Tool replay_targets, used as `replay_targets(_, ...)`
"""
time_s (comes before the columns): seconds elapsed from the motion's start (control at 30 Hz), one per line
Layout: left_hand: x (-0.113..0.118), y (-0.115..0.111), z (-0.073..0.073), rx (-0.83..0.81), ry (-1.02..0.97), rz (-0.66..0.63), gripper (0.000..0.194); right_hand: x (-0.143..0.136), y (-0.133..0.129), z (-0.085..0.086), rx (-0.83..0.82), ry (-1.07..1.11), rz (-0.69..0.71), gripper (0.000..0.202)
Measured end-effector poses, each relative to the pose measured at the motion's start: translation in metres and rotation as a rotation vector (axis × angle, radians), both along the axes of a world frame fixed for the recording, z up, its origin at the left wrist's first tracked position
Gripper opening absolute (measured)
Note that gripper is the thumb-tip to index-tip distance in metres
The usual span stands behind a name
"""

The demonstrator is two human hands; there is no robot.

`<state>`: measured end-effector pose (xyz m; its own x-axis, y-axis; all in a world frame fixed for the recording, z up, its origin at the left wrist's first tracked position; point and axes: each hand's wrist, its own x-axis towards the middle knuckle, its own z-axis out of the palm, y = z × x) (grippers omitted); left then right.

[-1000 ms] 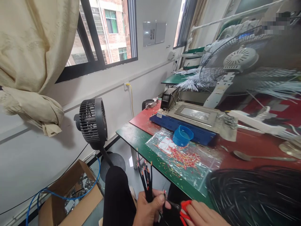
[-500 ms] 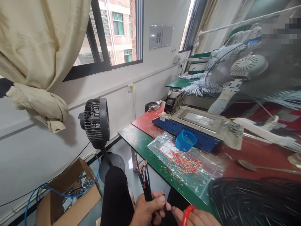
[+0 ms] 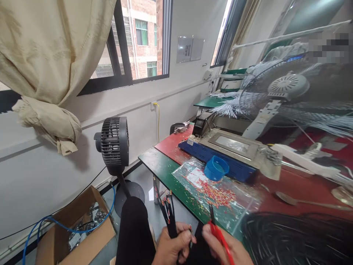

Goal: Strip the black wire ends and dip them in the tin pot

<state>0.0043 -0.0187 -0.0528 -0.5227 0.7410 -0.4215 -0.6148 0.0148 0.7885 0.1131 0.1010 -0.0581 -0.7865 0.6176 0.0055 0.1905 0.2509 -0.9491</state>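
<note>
My left hand [image 3: 173, 244] is closed around a bundle of black cables [image 3: 168, 211] whose split ends show small red and orange wire tips. Between its thumb and forefinger one cable end with a reddish tip sticks out. Just to the right, my right hand [image 3: 227, 244] is wrapped round red-handled scissors [image 3: 211, 217], their dark narrow blades pointing up. The scissors are apart from the cables. Beyond them, red and yellow wire scraps [image 3: 217, 193] lie on a clear plastic bag [image 3: 182, 172] on the green table edge [image 3: 154, 162].
A blue cup [image 3: 216, 168] stands by a blue-sided machine [image 3: 234, 167]. Coiled black cable [image 3: 298, 239] lies at the right, near a spoon [image 3: 286, 198]. A black fan [image 3: 114, 145] and a carton [image 3: 102, 239] stand left; a large fan [image 3: 288, 86] is at right.
My right hand has moved slightly away from my left hand, and the scissors' blades now point up into view. My left hand keeps the cable bundle in nearly the same place.
</note>
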Motion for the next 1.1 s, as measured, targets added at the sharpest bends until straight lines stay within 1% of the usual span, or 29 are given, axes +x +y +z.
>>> replay_targets(0.03,0.001,0.000,-0.001,-0.001,0.041,-0.006,0.051,-0.003,-0.002,-0.002,-0.195,-0.041,0.014,0.051)
replay_targets(0.07,0.001,0.000,-0.001,-0.005,0.075,-0.019,0.051,-0.005,-0.004,-0.002,-0.337,-0.058,0.047,0.056)
replay_targets(0.1,0.002,0.000,-0.001,-0.006,0.105,-0.041,0.050,-0.007,-0.006,-0.002,-0.426,-0.063,0.081,0.059)
replay_targets(0.13,0.003,0.000,0.000,-0.002,0.130,-0.064,0.047,-0.009,-0.008,0.000,-0.470,-0.065,0.109,0.061)
replay_targets(0.23,0.004,0.000,-0.001,0.033,0.155,-0.104,0.043,-0.012,-0.011,0.010,-0.482,-0.100,0.144,0.063)
replay_targets(0.33,0.004,-0.001,-0.004,0.048,0.132,-0.091,0.042,-0.012,-0.012,0.015,-0.505,-0.108,0.150,0.062)
replay_targets(0.47,0.004,0.000,-0.006,0.069,0.093,-0.085,0.040,-0.009,-0.015,0.009,-0.596,-0.052,0.161,0.055)
replay_targets(0.6,0.005,0.000,-0.003,0.072,0.085,-0.067,0.041,-0.011,-0.017,0.005,-0.679,-0.023,0.116,0.058)
replay_targets(0.77,0.005,-0.001,-0.002,0.087,0.111,-0.073,0.041,-0.013,-0.015,0.009,-0.605,-0.042,0.148,0.059)
replay_targets(0.83,0.005,-0.001,-0.003,0.088,0.110,-0.090,0.041,-0.014,-0.015,0.007,-0.611,-0.027,0.147,0.057)
replay_targets(0.97,0.003,-0.001,-0.006,0.072,0.114,-0.144,0.045,-0.012,-0.018,-0.001,-0.711,0.020,0.158,0.053)
replay_targets(1.1,0.003,-0.001,-0.005,0.073,0.088,-0.142,0.046,-0.008,-0.021,-0.007,-0.811,0.115,0.148,0.048)
